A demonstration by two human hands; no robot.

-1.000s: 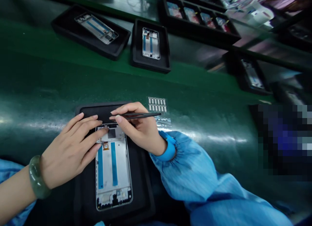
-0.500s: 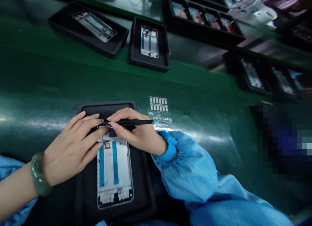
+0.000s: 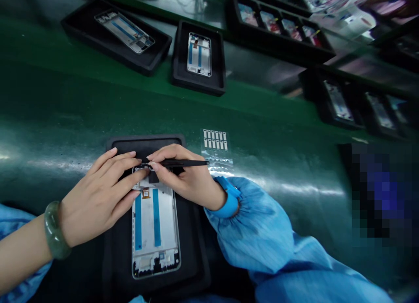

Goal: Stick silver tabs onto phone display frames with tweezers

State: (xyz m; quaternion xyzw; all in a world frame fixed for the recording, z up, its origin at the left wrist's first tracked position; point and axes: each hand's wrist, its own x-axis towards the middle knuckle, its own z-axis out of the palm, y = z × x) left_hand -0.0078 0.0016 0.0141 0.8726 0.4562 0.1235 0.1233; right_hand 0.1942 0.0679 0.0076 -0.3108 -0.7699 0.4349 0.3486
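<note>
A phone frame (image 3: 167, 216) with two blue strips and a small orange flex connector lies in a black foam tray (image 3: 193, 250) in front of me. My left hand (image 3: 101, 194), a green bangle at its wrist, rests over the frame's top left corner, fingers stretched out and the fingertips on its upper edge. My right hand (image 3: 183, 176) pinches slim black tweezers (image 3: 186, 162), held almost level across the frame's top end. Their tips are hidden among the fingers of both hands. A blue strap (image 3: 229, 198) circles the right wrist.
Beyond my right hand lies a clear sheet of small white stickers (image 3: 215, 139). Farther back, two black trays (image 3: 176, 76) (image 3: 144, 67) hold similar phone frames. A compartmented black box (image 3: 281, 41) stands behind them. More trays (image 3: 327, 113) are blurred at right.
The whole view has shifted slightly. Both hands and the tweezers keep nearly the same place over the frame's top end.
</note>
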